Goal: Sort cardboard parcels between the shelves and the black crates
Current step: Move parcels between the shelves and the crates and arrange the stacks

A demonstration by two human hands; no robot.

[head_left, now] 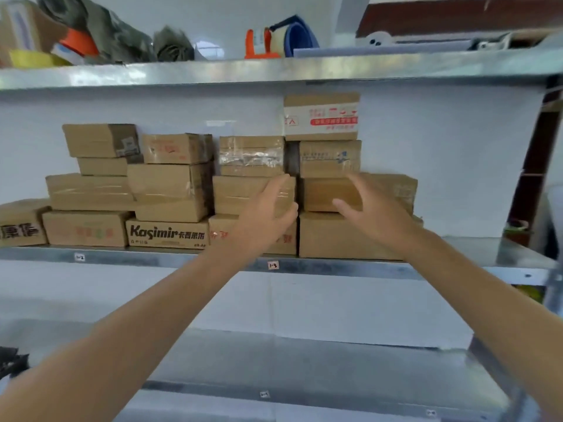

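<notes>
Several cardboard parcels are stacked on the middle metal shelf (457,271). My left hand (268,214) is stretched out in front of a brown parcel (243,193) in the second layer, fingers apart, holding nothing. My right hand (374,211) is open in front of the neighbouring brown parcel (329,193), thumb spread to the left. Whether either hand touches its parcel cannot be told. Above them sit a taped parcel (251,155), a printed parcel (330,158) and a parcel with a white and red label (321,117). No black crate is fully in view.
A "Kasimir" box (167,233) and other boxes fill the shelf's left side. The top shelf (274,70) carries an orange tape dispenser (259,44), tape rolls and bags. The lower shelf (304,367) is bare metal. A dark object (9,360) shows at the lower left edge.
</notes>
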